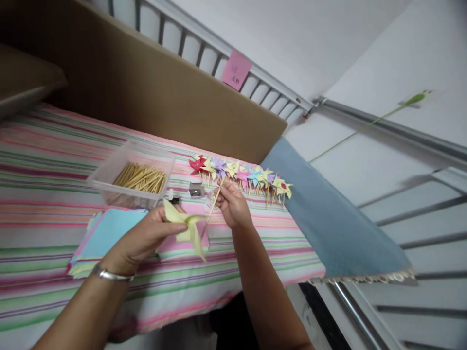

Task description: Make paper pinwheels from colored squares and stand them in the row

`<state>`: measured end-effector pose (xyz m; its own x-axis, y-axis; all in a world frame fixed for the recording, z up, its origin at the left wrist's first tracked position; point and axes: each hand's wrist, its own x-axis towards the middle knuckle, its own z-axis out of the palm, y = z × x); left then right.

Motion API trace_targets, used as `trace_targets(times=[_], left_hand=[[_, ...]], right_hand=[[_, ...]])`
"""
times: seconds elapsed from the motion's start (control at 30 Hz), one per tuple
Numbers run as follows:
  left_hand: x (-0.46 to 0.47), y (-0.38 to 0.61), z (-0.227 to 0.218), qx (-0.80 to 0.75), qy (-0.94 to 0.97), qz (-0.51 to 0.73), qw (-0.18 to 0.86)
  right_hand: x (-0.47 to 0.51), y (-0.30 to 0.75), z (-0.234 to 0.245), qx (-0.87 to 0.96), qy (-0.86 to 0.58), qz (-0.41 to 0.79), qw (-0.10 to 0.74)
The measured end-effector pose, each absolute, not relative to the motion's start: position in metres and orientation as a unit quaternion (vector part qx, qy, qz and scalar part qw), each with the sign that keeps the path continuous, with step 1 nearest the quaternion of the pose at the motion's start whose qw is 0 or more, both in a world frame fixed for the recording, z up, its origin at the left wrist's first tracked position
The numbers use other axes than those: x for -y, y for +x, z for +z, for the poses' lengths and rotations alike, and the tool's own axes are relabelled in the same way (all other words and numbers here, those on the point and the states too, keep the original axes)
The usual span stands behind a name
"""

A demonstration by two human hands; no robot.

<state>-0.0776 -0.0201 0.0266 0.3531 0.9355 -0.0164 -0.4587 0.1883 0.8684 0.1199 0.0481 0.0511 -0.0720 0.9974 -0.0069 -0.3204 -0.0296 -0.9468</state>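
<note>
Between thumb and fingers, my left hand [155, 226] pinches a pale yellow paper pinwheel [187, 223] with folded blades. My right hand [231, 201] grips a thin wooden stick [214, 206] close to its upper end. The stick slants down behind the pinwheel's right blade; I cannot tell whether they are joined. Beneath the pinwheel lies a pink paper sheet [202, 242]. A small open box of pins or beads [197, 189] sits just beyond my hands. Finished-looking pinwheels on sticks [241, 175] lie in a row past my right hand, in several colours.
A clear plastic tub [105, 187] holds many wooden sticks [140, 177]. Coloured paper squares [113, 231] are stacked at the left. A tall cardboard panel [164, 97] borders the back of the striped cloth [40, 214]. Blue fabric [328, 228] hangs at the right near a metal rail [394, 133].
</note>
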Motion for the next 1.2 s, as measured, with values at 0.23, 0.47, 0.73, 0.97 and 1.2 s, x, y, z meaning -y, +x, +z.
trace_targets(times=[0.23, 0.47, 0.73, 0.97, 1.2], left_hand=[[0.010, -0.071, 0.018, -0.357, 0.363, 0.547, 0.665], [0.005, -0.055, 0.008, -0.381, 0.507, 0.511, 0.581], [0.003, -0.038, 0.010, -0.412, 0.630, 0.474, 0.457], [0.007, -0.033, 0.009, -0.405, 0.626, 0.512, 0.427], [0.007, -0.034, 0.009, -0.401, 0.637, 0.548, 0.365]], right_hand=[[-0.026, 0.142, 0.008, 0.350, -0.426, 0.637, 0.539], [-0.020, 0.136, 0.000, 0.467, -0.422, 0.608, 0.484], [-0.015, 0.142, 0.009, 0.503, -0.439, 0.586, 0.459], [-0.009, 0.135, 0.011, 0.497, -0.423, 0.608, 0.451], [-0.007, 0.129, 0.014, 0.510, -0.425, 0.585, 0.466]])
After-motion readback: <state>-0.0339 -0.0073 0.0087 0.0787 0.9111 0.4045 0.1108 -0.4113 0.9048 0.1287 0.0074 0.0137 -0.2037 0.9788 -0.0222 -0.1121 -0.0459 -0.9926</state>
